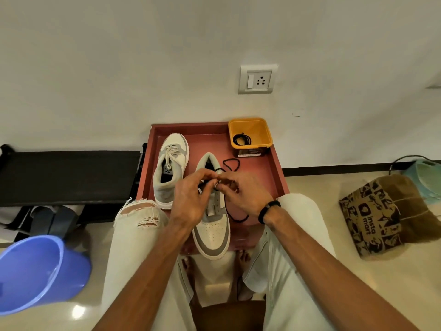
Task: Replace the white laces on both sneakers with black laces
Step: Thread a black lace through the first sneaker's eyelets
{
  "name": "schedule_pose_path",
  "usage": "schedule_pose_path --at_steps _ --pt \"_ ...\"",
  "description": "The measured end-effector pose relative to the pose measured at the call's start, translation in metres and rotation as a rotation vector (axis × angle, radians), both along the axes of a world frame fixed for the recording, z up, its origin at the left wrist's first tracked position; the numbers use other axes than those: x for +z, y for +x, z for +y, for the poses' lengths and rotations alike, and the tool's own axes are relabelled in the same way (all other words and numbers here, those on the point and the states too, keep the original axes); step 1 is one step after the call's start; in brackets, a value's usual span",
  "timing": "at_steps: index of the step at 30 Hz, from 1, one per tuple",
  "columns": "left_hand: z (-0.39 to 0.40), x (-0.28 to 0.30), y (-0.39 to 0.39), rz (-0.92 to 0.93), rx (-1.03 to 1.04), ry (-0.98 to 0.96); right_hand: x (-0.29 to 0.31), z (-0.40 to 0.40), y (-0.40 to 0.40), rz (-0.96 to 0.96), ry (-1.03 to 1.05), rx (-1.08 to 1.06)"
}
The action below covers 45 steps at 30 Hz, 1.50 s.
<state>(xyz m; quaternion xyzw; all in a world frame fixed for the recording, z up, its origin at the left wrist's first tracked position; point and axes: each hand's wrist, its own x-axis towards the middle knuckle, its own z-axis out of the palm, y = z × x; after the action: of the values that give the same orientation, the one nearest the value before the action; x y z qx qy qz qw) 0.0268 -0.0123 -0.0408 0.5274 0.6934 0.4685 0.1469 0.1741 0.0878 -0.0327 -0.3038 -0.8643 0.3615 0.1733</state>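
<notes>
- Red tray (267, 163) on the floor against the wall, at 12 o'clock from the seated person's knees.
- Near sneaker (212, 232): white and grey, toe toward the person, sits in the tray's near half, toe overhanging the near edge. White lace not visible on it; a black lace (232, 163) runs through its upper eyelets.
- Black lace: one end loops on the tray at 1 o'clock of the sneaker's collar; another run trails down the sneaker's 3 o'clock side and curls on the tray.
- Left hand (191, 197): fingers curled, thumb and forefinger pinching the black lace above the eyelet rows.
- Right hand (241, 192): fingers curled, tips meeting the left hand's at the same spot, pinching the lace; black wristband (268, 210) on the wrist.
- Far sneaker (170, 168): at 10 o'clock of the near one, toe toward the wall, white lace (173, 151) tied in place.
- Yellow tub (250, 137) on the tray's 1 o'clock corner, holding a coiled second black lace (242, 139).
- Surroundings: blue bucket (40, 271) at 8 o'clock, printed paper bag (379, 213) at 3 o'clock, wall socket (257, 78) above the tray.
</notes>
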Motion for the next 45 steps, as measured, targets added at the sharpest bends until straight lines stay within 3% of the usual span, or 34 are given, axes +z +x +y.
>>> schedule_pose_path --at_steps 4,8,11,14,17,19,21,24,26,30,34,37,41,45 --pt "-0.003 0.001 -0.003 -0.046 0.023 -0.020 0.001 0.007 0.001 0.111 -0.190 -0.125" --pt "-0.012 0.003 -0.010 -0.054 0.014 -0.033 -0.001 0.002 -0.001 0.077 -0.294 -0.005" --pt "-0.015 0.004 -0.010 -0.063 0.020 -0.045 -0.002 0.000 -0.005 0.098 -0.300 -0.046" --pt "-0.017 0.003 -0.013 -0.089 0.056 -0.056 -0.006 0.011 -0.004 0.191 -0.331 -0.344" --pt "-0.017 0.001 -0.021 -0.100 0.127 -0.063 -0.005 0.027 0.001 0.413 -0.413 -0.720" --pt "-0.019 0.000 -0.023 -0.112 0.163 -0.070 -0.004 0.036 0.004 0.552 -0.497 -0.869" --pt "-0.019 0.001 -0.023 -0.115 0.181 -0.073 -0.009 0.040 0.004 0.514 -0.451 -0.921" --pt "-0.018 0.001 -0.018 -0.115 0.173 -0.077 -0.016 0.028 0.004 0.164 -0.149 -0.702" --pt "-0.015 0.001 -0.013 -0.106 0.154 -0.072 -0.013 0.018 0.002 0.033 -0.066 -0.492" --pt "-0.008 -0.001 -0.005 -0.047 0.097 -0.055 -0.012 0.007 -0.003 -0.018 -0.156 -0.121" --pt "-0.002 -0.005 -0.001 -0.009 0.064 -0.056 -0.011 0.006 -0.002 0.011 -0.202 -0.029" --pt "0.000 -0.005 0.001 -0.011 0.057 -0.058 -0.010 0.009 -0.001 0.086 -0.224 -0.168" --pt "-0.004 -0.003 -0.003 -0.039 0.103 -0.077 -0.014 0.021 0.002 0.214 -0.245 -0.572" --pt "-0.011 0.000 -0.011 -0.067 0.170 -0.065 -0.007 0.030 0.004 0.415 -0.378 -0.840"
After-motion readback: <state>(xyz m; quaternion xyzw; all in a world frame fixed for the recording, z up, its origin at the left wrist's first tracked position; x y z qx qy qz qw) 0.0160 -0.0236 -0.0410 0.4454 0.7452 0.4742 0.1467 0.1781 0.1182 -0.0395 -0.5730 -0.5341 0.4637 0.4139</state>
